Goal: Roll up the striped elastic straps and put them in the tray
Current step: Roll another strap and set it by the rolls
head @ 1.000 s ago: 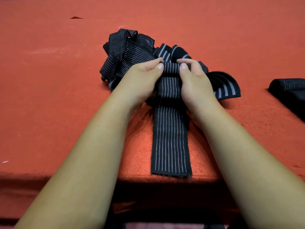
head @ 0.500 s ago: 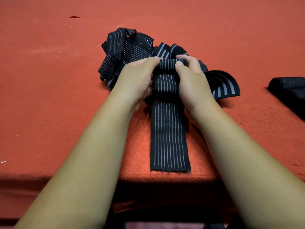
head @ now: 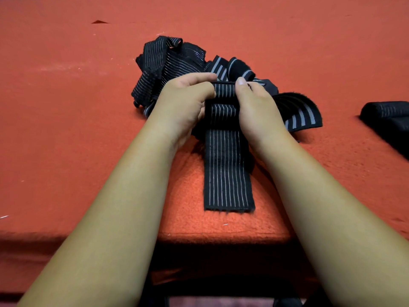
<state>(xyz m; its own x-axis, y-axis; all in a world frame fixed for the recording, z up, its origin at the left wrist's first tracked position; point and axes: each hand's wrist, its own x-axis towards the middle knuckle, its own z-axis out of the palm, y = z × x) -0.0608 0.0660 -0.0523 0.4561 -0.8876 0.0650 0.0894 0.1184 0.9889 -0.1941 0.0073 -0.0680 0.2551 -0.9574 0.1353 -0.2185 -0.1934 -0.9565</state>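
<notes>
The red felt worktop [head: 66, 129] runs bare along my left, with one pale thread [head: 4, 216] at its edge and a small dark fleck [head: 99, 22] far back. Next comes the heap of loose straps [head: 163, 63], black with thin pale stripes, tangled and piled just behind my knuckles; it crowds the space beyond the roll. My left grip [head: 183, 103] is curled over the left end of the roll [head: 224, 91], thumb on the near side and fingers on top, pinching it. The roll is the wound-up far end of the strap [head: 228, 173] I am working. The rest of that strap lies flat on the worktop between my forearms, stripes running toward me, its cut end short of the worktop's near edge. My right grip [head: 256, 107] clamps the right end of the roll the same way, thumb tip pressed on top. Just right of that wrist a broad-striped strap [head: 303, 116] arches up from the heap, touching the worktop. Well apart, at the right border, sits a dark rolled bundle [head: 387, 111], cut off by the frame.

Compared with a second ago, the roll has taken up more strap: the flat tail is shorter and its cut end has drawn away from the near edge.
</notes>
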